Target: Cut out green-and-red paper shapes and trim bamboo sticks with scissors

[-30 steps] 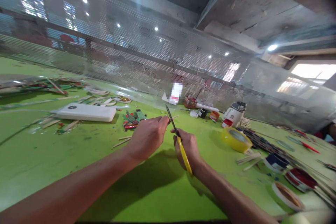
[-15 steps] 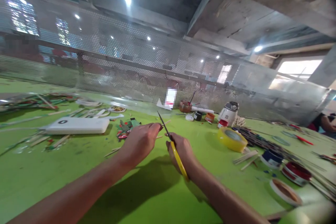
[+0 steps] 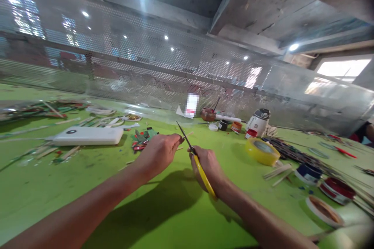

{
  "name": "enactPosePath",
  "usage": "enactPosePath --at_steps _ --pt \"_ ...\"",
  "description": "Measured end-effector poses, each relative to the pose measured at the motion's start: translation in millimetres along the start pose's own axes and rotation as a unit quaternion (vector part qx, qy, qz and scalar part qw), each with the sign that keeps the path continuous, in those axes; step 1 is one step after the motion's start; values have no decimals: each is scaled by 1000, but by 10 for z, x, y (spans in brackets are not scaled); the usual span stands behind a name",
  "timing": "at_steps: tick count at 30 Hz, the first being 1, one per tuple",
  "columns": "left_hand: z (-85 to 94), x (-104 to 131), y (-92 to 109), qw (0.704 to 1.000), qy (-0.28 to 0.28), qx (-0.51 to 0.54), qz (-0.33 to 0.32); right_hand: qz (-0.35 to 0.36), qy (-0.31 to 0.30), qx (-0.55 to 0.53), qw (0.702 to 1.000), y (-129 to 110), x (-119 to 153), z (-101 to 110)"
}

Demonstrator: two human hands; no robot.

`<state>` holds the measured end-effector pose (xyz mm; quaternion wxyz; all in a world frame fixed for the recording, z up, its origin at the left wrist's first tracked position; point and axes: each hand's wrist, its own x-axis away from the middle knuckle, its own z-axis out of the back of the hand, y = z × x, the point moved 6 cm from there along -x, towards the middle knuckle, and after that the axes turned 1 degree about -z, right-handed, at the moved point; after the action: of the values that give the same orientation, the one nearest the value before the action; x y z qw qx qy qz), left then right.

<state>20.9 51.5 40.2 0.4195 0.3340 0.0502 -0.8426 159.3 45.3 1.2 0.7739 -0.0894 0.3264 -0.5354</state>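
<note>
My right hand [image 3: 208,165] is closed round a pair of scissors with yellow handles [image 3: 206,179]; their dark blades point up and away. Just left of the blades, my left hand [image 3: 163,149] is closed in a pinch, its fingertips close to the blades. What it pinches is too small to make out. Beyond and left of my left hand lies a pile of green and red pieces [image 3: 142,139] on the green table [image 3: 163,218].
A white power bank [image 3: 89,136] lies at the left among thin sticks. At the right are yellow tape [image 3: 262,151], a white bottle [image 3: 258,123], a blue paint jar [image 3: 308,173], a red jar [image 3: 337,190] and a tape ring [image 3: 324,211]. Clear sheeting stands behind.
The view has shifted slightly, so the things on the table appear a little higher. Both hands stay close together, with the scissors still in my right hand.
</note>
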Motion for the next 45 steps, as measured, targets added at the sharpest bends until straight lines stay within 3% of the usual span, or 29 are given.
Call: enactPosePath --at_steps 9,14,20,32,40,45 --pt "-27 0 -4 996 37 -71 38 -9 6 -17 1000 57 -81 -52" --pt "-58 29 -5 995 39 -93 5 -6 6 5 1000 58 -93 -43" --pt "-48 16 -29 998 34 -54 -25 1 -5 -5 1000 34 -84 -16" --pt "71 -24 36 996 19 80 -21 13 5 -2 1000 -43 20 35" --pt "28 -44 3 999 8 46 2 18 20 -8 1000 26 -28 -12" --pt "38 -10 23 998 40 -32 47 15 18 -15 1000 41 -53 -15"
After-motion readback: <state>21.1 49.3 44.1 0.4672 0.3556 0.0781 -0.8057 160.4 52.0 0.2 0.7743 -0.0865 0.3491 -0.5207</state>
